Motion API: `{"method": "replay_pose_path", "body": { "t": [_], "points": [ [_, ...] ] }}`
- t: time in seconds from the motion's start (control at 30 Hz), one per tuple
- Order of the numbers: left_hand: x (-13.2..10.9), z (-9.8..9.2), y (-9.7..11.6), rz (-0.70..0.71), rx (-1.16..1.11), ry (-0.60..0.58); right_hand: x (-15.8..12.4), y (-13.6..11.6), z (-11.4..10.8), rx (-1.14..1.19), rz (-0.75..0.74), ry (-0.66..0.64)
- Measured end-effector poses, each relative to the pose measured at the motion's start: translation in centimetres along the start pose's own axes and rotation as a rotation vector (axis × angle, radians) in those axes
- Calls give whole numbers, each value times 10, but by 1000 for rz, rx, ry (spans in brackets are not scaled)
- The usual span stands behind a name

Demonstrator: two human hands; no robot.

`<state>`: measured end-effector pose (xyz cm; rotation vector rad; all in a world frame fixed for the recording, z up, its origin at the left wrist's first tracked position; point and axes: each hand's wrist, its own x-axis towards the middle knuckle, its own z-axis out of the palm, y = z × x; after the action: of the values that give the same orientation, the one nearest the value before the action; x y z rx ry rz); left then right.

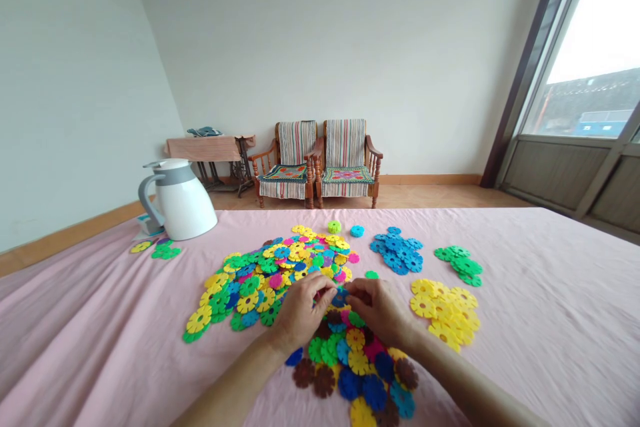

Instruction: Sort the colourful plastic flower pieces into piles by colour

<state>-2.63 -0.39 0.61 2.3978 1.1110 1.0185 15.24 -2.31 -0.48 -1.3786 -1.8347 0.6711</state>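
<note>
My left hand is over the middle of the table, thumb and fingertips drawn together. Facing it, my right hand has its fingers curled in a similar pinch. What either pinch holds is too small or hidden to make out. A dark blue flower-shaped plastic disc shows between the fingertips; whether it is held or lies on the heap I cannot tell. Below my hands spreads a mixed heap of notched discs. Another large mixed heap lies beyond and left of my left hand.
Right of my hands lie piles of blue discs, yellow discs and green discs. Small lime and light blue stacks sit farther back. A white jug stands left on the pink tablecloth. Two chairs are beyond.
</note>
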Motion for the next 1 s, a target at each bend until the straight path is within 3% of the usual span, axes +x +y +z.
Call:
{"method": "replay_pose_path", "body": {
  "t": [0.23, 0.33, 0.7, 1.0],
  "points": [
    [2, -4, -11, -15, 67, 101, 21, 39, -32, 66, 261, 246],
    [1, -3, -12, -16, 87, 102, 23, 46, -37, 92, 310, 272],
    [0, -6, -21, -68, 125, 204, 9, 13, -15, -19, 140, 168],
    [-8, 4, 0, -119, 46, 175, -41, 7, -5, -186, -81, 99]
  ]
}}
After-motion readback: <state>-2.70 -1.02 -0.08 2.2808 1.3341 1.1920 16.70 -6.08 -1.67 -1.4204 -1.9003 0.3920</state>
